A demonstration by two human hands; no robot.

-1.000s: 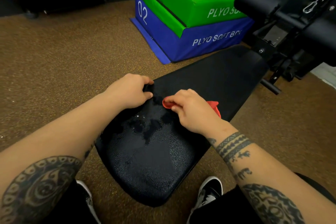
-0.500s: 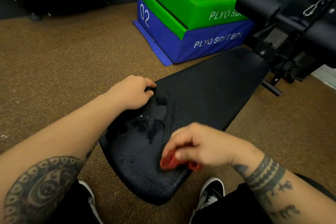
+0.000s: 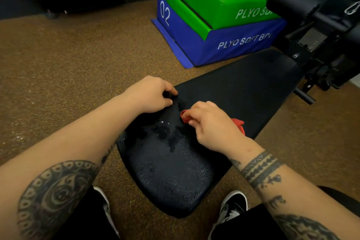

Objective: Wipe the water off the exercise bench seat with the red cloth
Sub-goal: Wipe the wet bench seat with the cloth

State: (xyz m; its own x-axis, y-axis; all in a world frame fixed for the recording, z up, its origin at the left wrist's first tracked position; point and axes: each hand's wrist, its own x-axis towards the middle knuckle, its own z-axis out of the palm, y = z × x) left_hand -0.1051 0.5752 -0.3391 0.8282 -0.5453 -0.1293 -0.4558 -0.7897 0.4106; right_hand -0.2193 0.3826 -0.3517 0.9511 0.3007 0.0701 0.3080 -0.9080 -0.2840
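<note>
The black, pebble-textured padded exercise bench seat (image 3: pixel 224 103) is seen lengthwise, its rounded near end between the person's shoes, with the water (image 3: pixel 165 134) lying as dark patches and small glinting beads across the middle of the surface, just toward the near end from both hands. The small crumpled red cloth (image 3: pixel 238 123) is pressed onto the surface under the right hand (image 3: pixel 212 128), one fold showing at the fingertips and another bunched behind the heel of the palm. The step in hand is judged to be a wiping stroke begun at the far edge of the wet area. It would be done well if the cloth were flattened under the palm rather than kept balled, if firm even pressure were kept so that the texture is reached, and if overlapping passes were drawn toward the near end until no shine is left; a dry face of the cloth should be turned down once the first is soaked. The right fingers (image 3: pixel 196 111) are curled nearly closed, pinching the cloth against the thumb. The left hand (image 3: pixel 150 93) is loosely fisted at the left edge of the surface, its fingers bent in and touching the padding as if to steady it; whether anything is gripped there cannot be told.
</note>
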